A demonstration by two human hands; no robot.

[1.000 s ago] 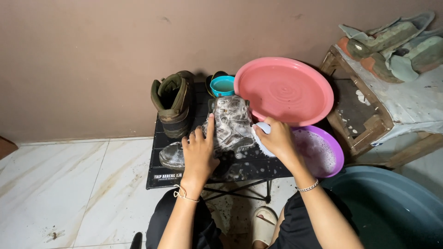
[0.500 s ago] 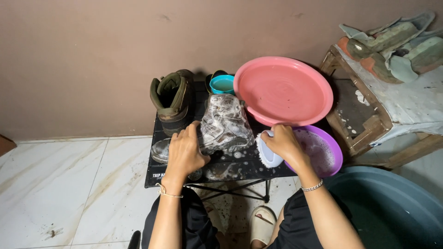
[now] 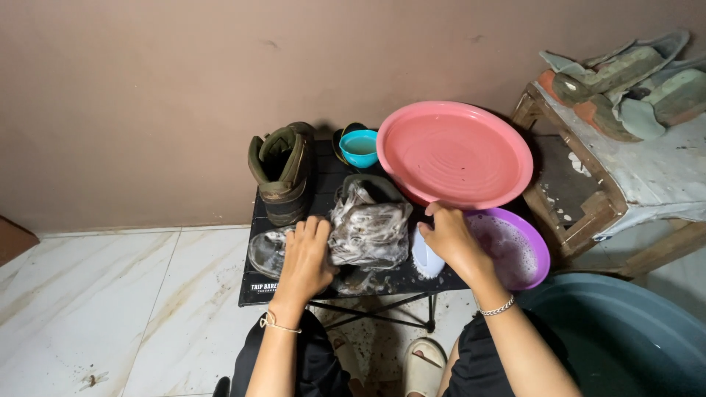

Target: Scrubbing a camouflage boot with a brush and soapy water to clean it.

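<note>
A soapy, foam-covered shoe (image 3: pixel 370 224) lies on a small black folding table (image 3: pixel 259 279). My left hand (image 3: pixel 305 256) rests on the table against the shoe's left side, fingers on it. My right hand (image 3: pixel 454 239) grips a white scrubbing brush (image 3: pixel 425 257) just right of the shoe, beside a purple basin (image 3: pixel 526 254) with suds. A dry olive-brown boot (image 3: pixel 283 167) stands upright at the table's back left. A clear insole-like piece (image 3: pixel 266 250) lies left of my left hand.
A pink basin (image 3: pixel 456 154) leans at the table's back right, with a small teal bowl (image 3: pixel 359 145) beside it. A worn wooden stand (image 3: pixel 588 191) with more shoes (image 3: pixel 625 81) sits at right. A large dark tub (image 3: pixel 625 345) is at bottom right. The floor is white tile.
My left hand slid down from the top of the soapy shoe to its left side. My right hand moved the brush off the shoe, down and to the right.
</note>
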